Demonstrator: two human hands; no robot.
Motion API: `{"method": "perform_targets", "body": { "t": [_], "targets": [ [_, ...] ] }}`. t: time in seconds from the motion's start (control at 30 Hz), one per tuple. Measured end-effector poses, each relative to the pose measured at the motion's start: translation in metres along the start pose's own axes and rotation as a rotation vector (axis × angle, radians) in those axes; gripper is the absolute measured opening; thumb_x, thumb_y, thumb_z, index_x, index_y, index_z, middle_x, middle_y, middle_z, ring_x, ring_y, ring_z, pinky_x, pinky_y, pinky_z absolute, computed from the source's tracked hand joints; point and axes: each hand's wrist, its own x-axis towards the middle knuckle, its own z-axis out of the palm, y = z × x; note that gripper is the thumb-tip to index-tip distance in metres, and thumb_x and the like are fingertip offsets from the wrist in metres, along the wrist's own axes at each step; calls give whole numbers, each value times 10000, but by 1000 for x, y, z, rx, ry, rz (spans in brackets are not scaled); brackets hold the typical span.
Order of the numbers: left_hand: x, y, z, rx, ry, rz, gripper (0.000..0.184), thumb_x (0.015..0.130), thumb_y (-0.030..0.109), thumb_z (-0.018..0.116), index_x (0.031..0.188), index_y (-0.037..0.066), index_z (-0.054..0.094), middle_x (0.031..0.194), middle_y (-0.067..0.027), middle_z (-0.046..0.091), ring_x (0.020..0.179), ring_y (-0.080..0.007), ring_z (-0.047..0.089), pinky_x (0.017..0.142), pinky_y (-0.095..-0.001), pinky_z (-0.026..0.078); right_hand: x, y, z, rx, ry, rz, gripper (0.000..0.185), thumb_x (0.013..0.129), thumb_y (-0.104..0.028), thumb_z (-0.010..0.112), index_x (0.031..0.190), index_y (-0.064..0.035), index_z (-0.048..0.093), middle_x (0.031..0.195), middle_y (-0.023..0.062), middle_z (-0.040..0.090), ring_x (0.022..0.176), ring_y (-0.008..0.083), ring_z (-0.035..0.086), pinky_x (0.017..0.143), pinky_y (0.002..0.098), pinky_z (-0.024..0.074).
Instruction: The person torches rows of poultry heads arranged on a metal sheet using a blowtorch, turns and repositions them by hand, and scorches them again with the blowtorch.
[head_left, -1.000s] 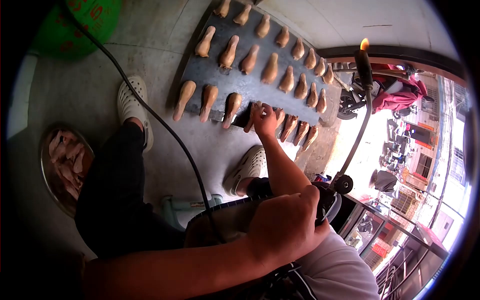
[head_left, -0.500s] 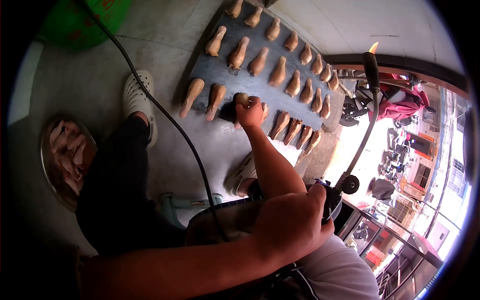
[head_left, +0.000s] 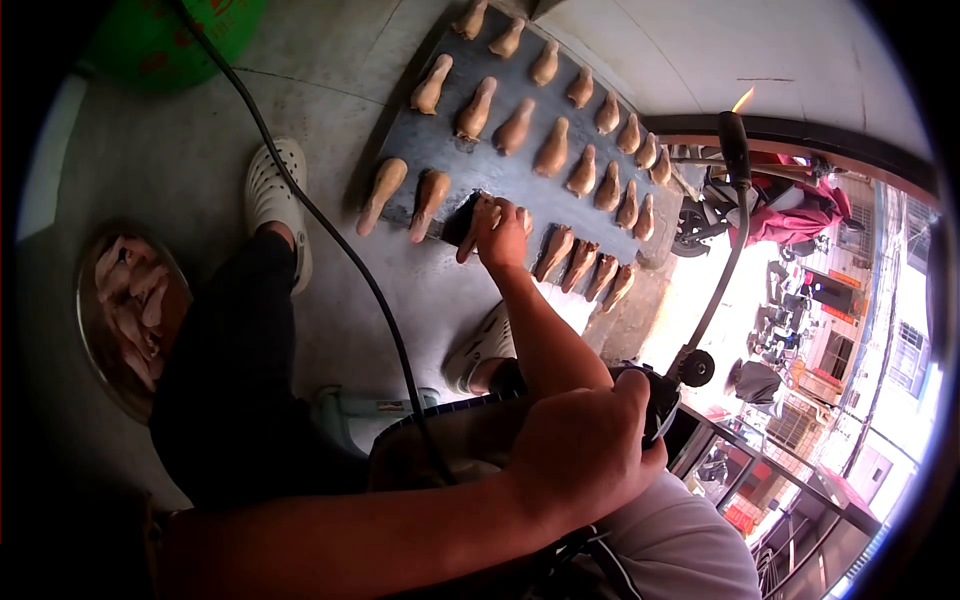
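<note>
My left hand [head_left: 590, 435] is wrapped around the handle of a gas torch [head_left: 708, 285]. A small flame [head_left: 743, 98] burns at its dark nozzle, up and to the right. My right hand [head_left: 506, 238] reaches past it with fingers closed on a chicken drumstick [head_left: 468, 240] by the near edge of a grey metal sheet [head_left: 450, 145]. The hand partly hides that drumstick, which lies by a blackened patch. Rows of drumsticks [head_left: 553, 148] cover the sheet. Several along the near edge, such as a browned drumstick [head_left: 580, 266], look darker than the pale ones behind.
A black hose [head_left: 330, 222] runs across from beside a green container [head_left: 165, 45]. At the left, a metal bowl [head_left: 95, 335] holds pale meat pieces. My shoe [head_left: 275, 190] and a greenish stool [head_left: 370, 415] are on the floor. Motorbikes [head_left: 705, 215] stand outside at the right.
My right hand has shifted slightly on the drumstick, and the drumstick appears turned, with more of it showing. The torch has moved a little left in view; its flame still burns.
</note>
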Motion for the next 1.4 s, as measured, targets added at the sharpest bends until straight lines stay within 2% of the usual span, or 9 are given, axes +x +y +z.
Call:
{"method": "perform_targets", "body": {
  "t": [0.13, 0.23, 0.33, 0.47, 0.63, 0.8, 1.17, 1.27, 1.4],
  "targets": [
    [0, 1, 0, 6, -4, 5, 345, 807, 241, 739, 914, -3, 520, 664, -167, 647, 667, -335, 691, 576, -436, 548, 1, -2, 5, -8, 31, 61, 436, 920, -378, 612, 1197, -41, 615, 1125, 251, 620, 1116, 435, 541, 965, 487, 447],
    [0, 0, -3, -13, 29, 43, 338, 810, 243, 736, 915, 0, 526, 661, -165, 648, 660, -333, 690, 571, -439, 543, 0, -16, 1, -57, 207, -56, 472, 890, -373, 662, 1208, -29, 606, 1114, 241, 625, 1045, 428, 587, 912, 465, 483],
    [0, 1, -4, -57, 20, 27, 331, 811, 244, 734, 915, 4, 532, 670, -167, 653, 669, -333, 692, 590, -440, 544, 0, -52, 3, 148, -124, 58, 518, 860, -365, 705, 1221, -11, 591, 1122, 244, 642, 1009, 401, 628, 889, 434, 509],
    [5, 3, -10, -48, 31, 20, 326, 814, 244, 734, 915, 5, 536, 695, -173, 666, 684, -335, 696, 621, -438, 548, 15, -68, 45, 151, -106, 82, 568, 821, -317, 734, 1240, 25, 561, 1117, 235, 677, 1015, 354, 669, 883, 403, 533],
    [7, 6, -13, -84, 48, 23, 351, 820, 242, 737, 935, -12, 525, 711, -185, 674, 693, -339, 702, 628, -434, 554, 22, -66, 20, 272, -238, 215, 536, 836, -228, 672, 1273, 49, 532, 1096, 237, 699, 1003, 346, 688, 900, 384, 530],
    [6, 8, -16, -131, 4, 21, 348, 823, 222, 748, 952, -20, 534, 720, -183, 681, 703, -328, 713, 631, -415, 569, 18, -70, 4, 85, -231, 105, 591, 914, -424, 591, 1319, 1, 527, 1109, 294, 671, 1056, 440, 648, 948, 441, 503],
    [1, 4, -15, -139, 13, 47, 368, 828, 231, 746, 953, -24, 512, 717, -195, 676, 707, -337, 708, 641, -425, 559, 23, -52, 41, 18, -129, -35, 553, 855, -377, 687, 1273, -30, 581, 1135, 248, 654, 1088, 407, 628, 914, 441, 506],
    [-1, 4, -20, -103, 24, 56, 357, 833, 221, 738, 956, -25, 510, 719, -195, 677, 700, -334, 708, 636, -420, 559, 12, -97, 14, -46, -21, -37, 600, 847, -422, 696, 1281, -29, 569, 1084, 236, 655, 1072, 428, 626, 912, 461, 517],
    [-2, 6, -26, -115, 7, 59, 346, 851, 200, 736, 1007, -41, 542, 777, -197, 695, 702, -297, 725, 598, -376, 586, 19, -125, 45, 72, -246, -80, 624, 846, -406, 704, 1290, -2, 534, 1120, 255, 665, 1007, 413, 661, 875, 430, 541]
  ]
}}
